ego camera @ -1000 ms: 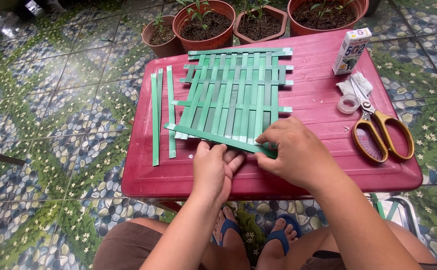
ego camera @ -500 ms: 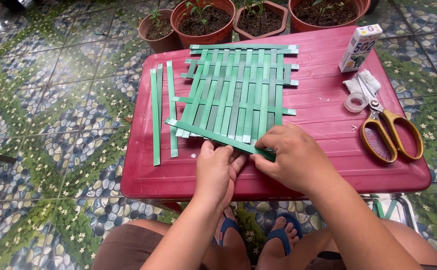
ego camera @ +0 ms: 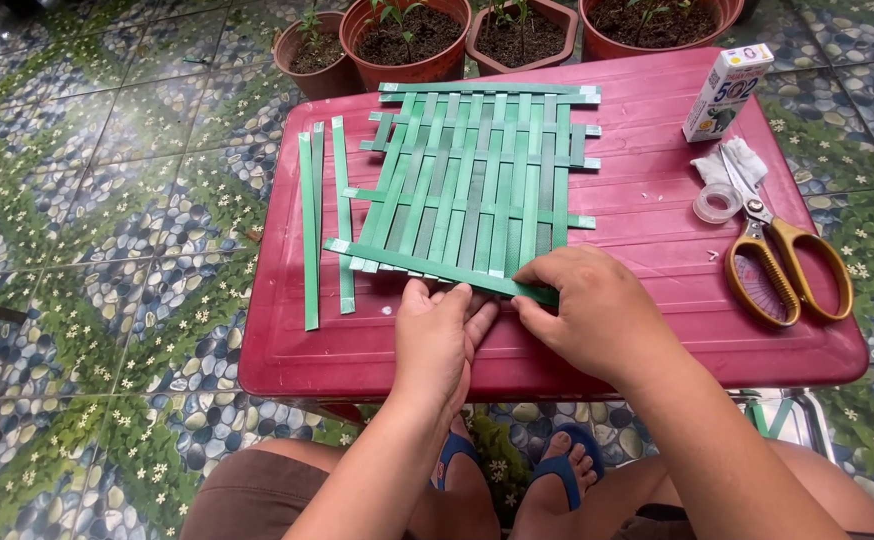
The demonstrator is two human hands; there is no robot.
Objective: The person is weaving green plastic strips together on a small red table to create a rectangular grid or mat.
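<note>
A mat of woven green strips point(ego camera: 477, 170) lies on a red plastic table point(ego camera: 657, 330). One loose green strip point(ego camera: 427, 265) runs slantwise across the mat's near edge. My right hand point(ego camera: 592, 310) pinches that strip's right end. My left hand point(ego camera: 439, 335) rests palm down just below the strip's middle, fingertips touching it. Three spare green strips point(ego camera: 322, 215) lie side by side left of the mat.
Yellow-handled scissors point(ego camera: 787, 265), a roll of clear tape point(ego camera: 717, 203), a crumpled white tissue point(ego camera: 732, 160) and a small white glue box point(ego camera: 727, 90) sit at the table's right. Several terracotta plant pots point(ego camera: 407, 40) stand behind the table. My sandalled feet point(ego camera: 517, 470) are under it on the pebble-patterned tile floor.
The view has shifted slightly, so the table sits lower and nearer. Both hands stay on the slanted strip, with no clear movement of it.
</note>
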